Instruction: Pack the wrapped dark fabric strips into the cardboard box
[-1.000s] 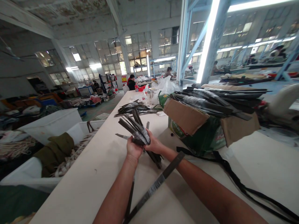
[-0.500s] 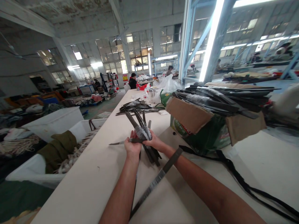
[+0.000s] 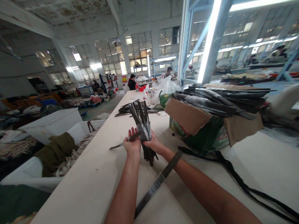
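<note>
I am holding a bundle of dark flat strips point(image 3: 143, 124) upright above the white surface point(image 3: 93, 180), its lower ends pointing down toward the surface and its upper ends fanning out. My right hand point(image 3: 153, 143) is wrapping closed around the middle of the bundle. My left hand point(image 3: 132, 144) is pressing against the bundle's left side with its fingers half open, and a single strip point(image 3: 121, 143) is sticking out leftward from under it. Another long strip point(image 3: 156, 185) is lying on the surface under my right forearm. Just to the right a cardboard box point(image 3: 189, 116) is sitting, heaped with more strips point(image 3: 221, 99).
</note>
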Action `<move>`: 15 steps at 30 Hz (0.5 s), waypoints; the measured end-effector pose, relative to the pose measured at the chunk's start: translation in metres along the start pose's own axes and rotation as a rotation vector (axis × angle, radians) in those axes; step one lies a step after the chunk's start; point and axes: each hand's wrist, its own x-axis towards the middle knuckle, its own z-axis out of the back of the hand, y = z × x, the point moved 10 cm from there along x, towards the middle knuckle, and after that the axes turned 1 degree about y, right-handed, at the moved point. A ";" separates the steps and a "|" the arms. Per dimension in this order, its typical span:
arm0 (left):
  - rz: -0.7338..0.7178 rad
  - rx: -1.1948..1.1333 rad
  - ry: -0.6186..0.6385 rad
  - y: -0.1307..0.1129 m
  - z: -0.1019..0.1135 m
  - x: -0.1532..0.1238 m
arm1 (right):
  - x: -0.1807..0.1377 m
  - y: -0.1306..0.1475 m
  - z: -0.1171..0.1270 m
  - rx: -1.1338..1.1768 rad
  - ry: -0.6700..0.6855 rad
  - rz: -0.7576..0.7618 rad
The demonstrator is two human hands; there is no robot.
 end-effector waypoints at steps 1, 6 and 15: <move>-0.003 0.019 0.002 0.000 -0.003 0.000 | 0.000 0.000 0.000 0.016 -0.003 -0.017; -0.125 0.284 0.106 -0.041 -0.041 -0.015 | 0.003 0.005 0.011 -0.009 -0.050 -0.044; -0.242 2.395 0.666 -0.042 -0.017 -0.147 | 0.006 -0.024 0.033 -0.112 -0.131 -0.163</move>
